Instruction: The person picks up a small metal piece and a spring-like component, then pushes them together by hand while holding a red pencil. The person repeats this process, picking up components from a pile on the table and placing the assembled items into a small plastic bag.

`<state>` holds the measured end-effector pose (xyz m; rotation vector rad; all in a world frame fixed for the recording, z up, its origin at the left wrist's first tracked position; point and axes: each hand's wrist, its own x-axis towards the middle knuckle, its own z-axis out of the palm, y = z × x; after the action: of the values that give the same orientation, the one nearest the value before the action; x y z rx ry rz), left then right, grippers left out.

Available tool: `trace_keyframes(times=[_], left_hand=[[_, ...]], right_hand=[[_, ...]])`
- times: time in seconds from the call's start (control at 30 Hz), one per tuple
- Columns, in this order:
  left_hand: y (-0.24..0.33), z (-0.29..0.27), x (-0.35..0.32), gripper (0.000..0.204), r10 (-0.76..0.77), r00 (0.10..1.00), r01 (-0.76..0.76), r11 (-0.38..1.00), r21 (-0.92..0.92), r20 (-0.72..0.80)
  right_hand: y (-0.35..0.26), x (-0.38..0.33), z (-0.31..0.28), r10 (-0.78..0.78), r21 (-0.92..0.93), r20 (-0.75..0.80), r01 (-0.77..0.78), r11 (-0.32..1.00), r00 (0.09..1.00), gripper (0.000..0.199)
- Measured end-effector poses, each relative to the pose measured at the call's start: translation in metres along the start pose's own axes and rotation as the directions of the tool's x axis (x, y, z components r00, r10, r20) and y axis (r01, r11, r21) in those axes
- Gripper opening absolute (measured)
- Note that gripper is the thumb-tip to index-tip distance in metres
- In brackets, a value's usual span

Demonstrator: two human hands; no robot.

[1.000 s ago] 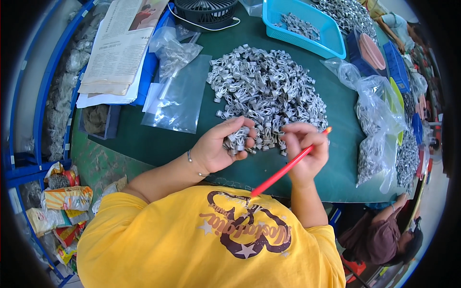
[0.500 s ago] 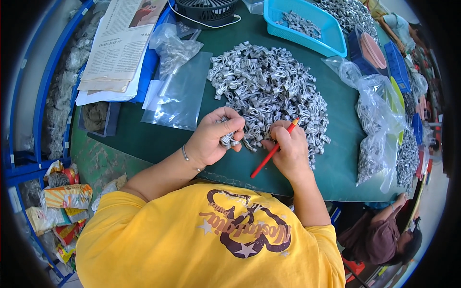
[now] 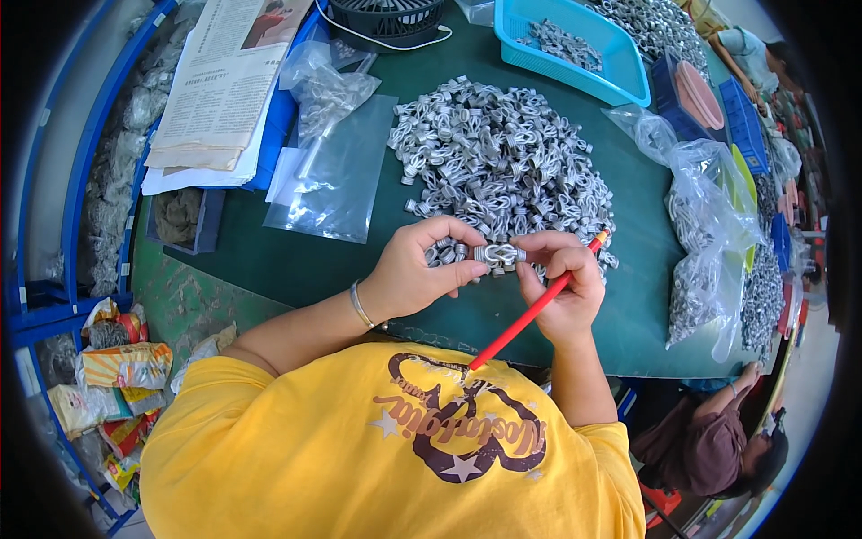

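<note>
Your two hands hold one small metal clip together over a green desk.

Your left hand [image 3: 415, 274] pinches the silver metal clip [image 3: 499, 254] between thumb and fingertips, its grip clamped on the clip's left end. Your right hand [image 3: 567, 280] meets the clip's right end with its fingertips while its grip is closed around a red pencil [image 3: 530, 310], which slants down toward your yellow shirt [image 3: 386, 449]. The clip sits just above the near edge of a big pile of matching metal clips [image 3: 503, 162] on the desk [image 3: 628, 314]. Clear plastic bags [image 3: 332, 180] lie to the left, a blue tray [image 3: 575, 45] beyond the pile.
</note>
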<state>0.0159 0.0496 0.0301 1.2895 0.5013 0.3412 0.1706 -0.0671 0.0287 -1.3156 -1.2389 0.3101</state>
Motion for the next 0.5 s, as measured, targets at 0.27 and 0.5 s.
trace_keyframes(times=[0.27, 0.5], left_hand=[[-0.001, -0.001, 0.001, 0.02, 0.25, 0.968, -0.249, 0.947, 0.201, 0.023], [0.002, 0.002, 0.004, 0.018, 0.45, 0.89, -0.452, 0.851, 0.268, 0.07]], right_hand=[[-0.003, -0.002, -0.003, 0.48, 0.49, 0.118, -0.471, 0.733, 0.869, 0.019], [0.016, -0.013, 0.008, 0.403, 0.653, 0.134, -0.387, 0.651, 0.905, 0.025]])
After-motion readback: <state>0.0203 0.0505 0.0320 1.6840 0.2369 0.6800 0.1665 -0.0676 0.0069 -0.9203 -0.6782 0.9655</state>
